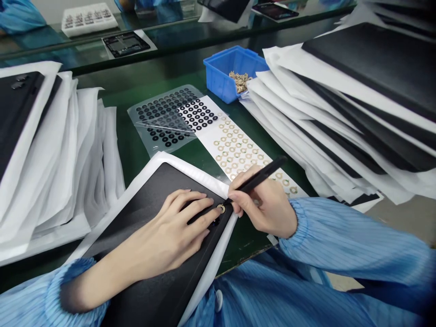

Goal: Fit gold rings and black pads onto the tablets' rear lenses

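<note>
A black tablet back panel lies on white wrapping in front of me. My left hand rests flat on it, fingers stretched, one fingertip at a small gold ring near the panel's corner. In my right hand is a pair of black tweezers, gripped like a pen, its tip by the ring. A dark round opening shows beside the ring, partly behind my fingers. Just beyond lie a white sheet of gold ring stickers and a clear sheet of black rings.
A blue bin holds small gold parts. Stacks of wrapped panels stand at left and right. Along the raised rail at the back lies a black frame, with a white tray behind it. Another person's blue sleeve shows at top left.
</note>
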Available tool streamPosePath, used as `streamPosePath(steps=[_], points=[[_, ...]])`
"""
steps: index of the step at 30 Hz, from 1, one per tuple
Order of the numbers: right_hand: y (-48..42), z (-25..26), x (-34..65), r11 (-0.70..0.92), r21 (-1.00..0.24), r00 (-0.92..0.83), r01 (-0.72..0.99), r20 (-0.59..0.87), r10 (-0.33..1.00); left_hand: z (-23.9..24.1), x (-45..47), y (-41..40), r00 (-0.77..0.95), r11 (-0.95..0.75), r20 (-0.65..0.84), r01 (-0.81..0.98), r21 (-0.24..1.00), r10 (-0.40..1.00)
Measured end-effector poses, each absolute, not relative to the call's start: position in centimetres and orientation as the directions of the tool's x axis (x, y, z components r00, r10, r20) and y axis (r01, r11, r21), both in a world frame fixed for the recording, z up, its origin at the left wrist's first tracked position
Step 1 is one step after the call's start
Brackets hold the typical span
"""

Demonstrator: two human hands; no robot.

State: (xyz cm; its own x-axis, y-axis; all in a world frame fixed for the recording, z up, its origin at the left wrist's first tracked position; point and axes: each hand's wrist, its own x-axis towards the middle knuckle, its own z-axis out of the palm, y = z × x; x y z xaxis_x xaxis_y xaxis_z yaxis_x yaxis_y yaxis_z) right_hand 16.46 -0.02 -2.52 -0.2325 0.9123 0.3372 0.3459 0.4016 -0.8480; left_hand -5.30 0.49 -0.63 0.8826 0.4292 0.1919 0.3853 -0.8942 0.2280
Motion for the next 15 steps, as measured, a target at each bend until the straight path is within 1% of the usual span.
streamPosePath(steps=[2,6,11,15], points=[[-0.17,-2.66,16.42,0.436,-0.84,-0.218,0.324,0.382,0.898,-0.59,-5.19,0.46,0.887,-0.894,0.166,0.396,0.21,0.432],[-0.2,-2.71,16.42,0.395,-0.882,-0.202,0.257,0.35,0.915,-0.51,-4.95,0.27,0.876,-0.883,0.144,0.437,0.168,0.461],[-0.25,-2.63,16.56,0.388,-0.889,-0.219,0.245,0.339,0.915,-0.46,-4.8,0.16,0.863,-0.872,0.143,0.467,0.146,0.485],[-0.31,-2.58,16.57,0.418,-0.868,-0.229,0.268,0.364,0.903,-0.44,-4.82,0.17,0.867,-0.875,0.135,0.461,0.147,0.479]])
